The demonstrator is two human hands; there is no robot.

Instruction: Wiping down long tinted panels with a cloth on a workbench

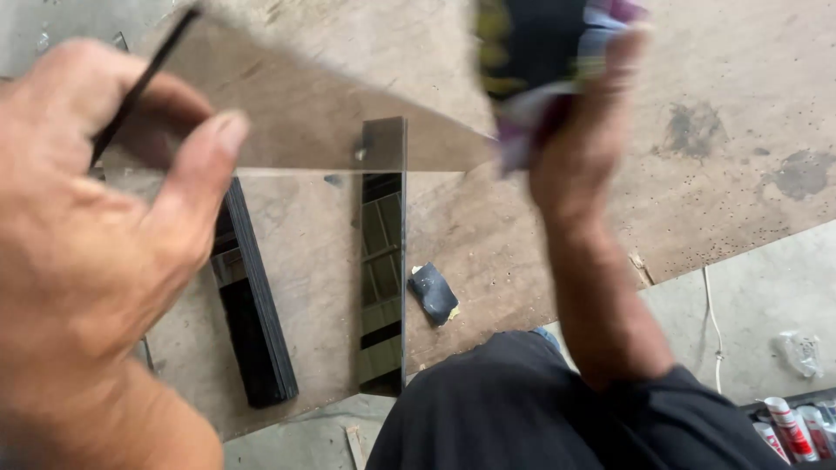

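Observation:
My left hand (96,209) fills the left of the view and grips the edge of a tinted, see-through glass sheet (313,113), thumb on its near face. My right hand (579,130) is raised at the top centre, blurred, closed on a dark and purple cloth (544,52) pressed against the sheet's right end. Below, on the plywood board (522,235), lie a stack of dark glass strips (257,331) and a single long dark strip (383,261).
A small dark block (433,292) lies on the board beside the long strip. Concrete floor (766,296) shows at the right with a white cable (711,313), a crumpled wrapper (801,352) and several tubes (792,426). My dark-clothed knee (522,409) is at the bottom centre.

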